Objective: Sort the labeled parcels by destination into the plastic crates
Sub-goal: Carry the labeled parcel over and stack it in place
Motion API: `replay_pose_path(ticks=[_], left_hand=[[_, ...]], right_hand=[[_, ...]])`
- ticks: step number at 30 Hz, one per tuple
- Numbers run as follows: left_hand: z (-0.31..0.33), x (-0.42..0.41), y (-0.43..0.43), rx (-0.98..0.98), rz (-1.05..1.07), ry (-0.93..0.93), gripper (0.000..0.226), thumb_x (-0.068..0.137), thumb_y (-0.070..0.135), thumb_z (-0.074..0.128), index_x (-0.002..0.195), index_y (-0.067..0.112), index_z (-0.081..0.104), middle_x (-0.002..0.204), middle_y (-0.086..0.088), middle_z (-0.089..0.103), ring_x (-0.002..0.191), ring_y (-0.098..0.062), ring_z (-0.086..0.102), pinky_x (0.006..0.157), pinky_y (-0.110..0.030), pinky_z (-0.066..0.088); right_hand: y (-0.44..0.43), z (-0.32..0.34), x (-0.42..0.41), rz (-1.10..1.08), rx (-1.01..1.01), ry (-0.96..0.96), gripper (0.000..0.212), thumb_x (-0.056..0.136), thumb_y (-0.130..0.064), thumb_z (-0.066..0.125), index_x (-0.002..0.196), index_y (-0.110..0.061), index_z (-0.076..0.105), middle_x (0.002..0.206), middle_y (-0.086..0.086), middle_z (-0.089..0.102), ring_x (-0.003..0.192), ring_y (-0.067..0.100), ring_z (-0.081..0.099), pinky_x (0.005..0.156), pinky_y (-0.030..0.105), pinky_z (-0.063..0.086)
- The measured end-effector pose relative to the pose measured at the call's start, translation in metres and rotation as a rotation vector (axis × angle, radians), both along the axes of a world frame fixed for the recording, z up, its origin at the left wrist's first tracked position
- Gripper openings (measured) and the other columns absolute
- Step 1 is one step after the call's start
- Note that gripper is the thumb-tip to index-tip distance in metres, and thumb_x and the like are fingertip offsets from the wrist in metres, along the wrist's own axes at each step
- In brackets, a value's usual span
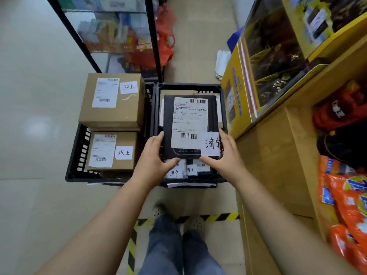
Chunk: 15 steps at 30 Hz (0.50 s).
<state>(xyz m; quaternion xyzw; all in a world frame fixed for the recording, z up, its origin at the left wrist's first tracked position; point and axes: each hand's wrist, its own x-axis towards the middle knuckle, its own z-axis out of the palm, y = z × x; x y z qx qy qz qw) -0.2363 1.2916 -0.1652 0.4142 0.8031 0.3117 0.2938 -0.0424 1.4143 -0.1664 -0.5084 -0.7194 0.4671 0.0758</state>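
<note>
A flat black parcel (pixel 168 120) with a white shipping label and a handwritten destination slip sits over the right black crate (pixel 224 108). My left hand (pixel 155 155) grips its near left corner. My right hand (pixel 226 153) grips its near right corner, partly covering the slip. Under it lie other flat parcels (pixel 184 170) with similar slips. The left black crate (pixel 78 153) holds two brown cardboard boxes, one at the back (pixel 113 100) stacked high and one at the front (pixel 112 150), both with matching handwritten slips.
A black-framed glass shelf (pixel 119 36) stands behind the crates, with a red bag (pixel 165 40) beside it. A yellow wooden counter (pixel 278 151) and display case run along the right, with orange packets (pixel 347 205). Striped floor tape (pixel 218 217) lies by my feet.
</note>
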Motion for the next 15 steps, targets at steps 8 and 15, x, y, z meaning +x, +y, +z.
replay_pose_path(ticks=[8, 15], left_hand=[[-0.069, -0.014, 0.003, -0.150, -0.038, -0.101, 0.093, 0.081, 0.028, 0.080, 0.154, 0.018, 0.023, 0.146, 0.003, 0.040, 0.134, -0.012, 0.041, 0.113, -0.031, 0.037], [-0.122, -0.019, 0.011, -0.244, -0.042, -0.120, 0.094, 0.081, 0.030, 0.080, 0.155, 0.016, 0.024, 0.148, 0.001, 0.038, 0.135, -0.013, 0.041, 0.110, -0.028, 0.036]], right_hand=[[-0.008, -0.059, -0.014, -0.042, -0.095, -0.125, 0.103, 0.079, -0.033, 0.083, 0.158, -0.025, 0.018, 0.157, -0.007, 0.024, 0.140, 0.014, 0.031, 0.118, 0.036, 0.030], [0.002, -0.115, -0.019, -0.017, -0.163, -0.188, 0.106, 0.081, -0.031, 0.082, 0.160, -0.024, 0.012, 0.160, -0.005, 0.020, 0.144, 0.015, 0.023, 0.106, 0.021, 0.019]])
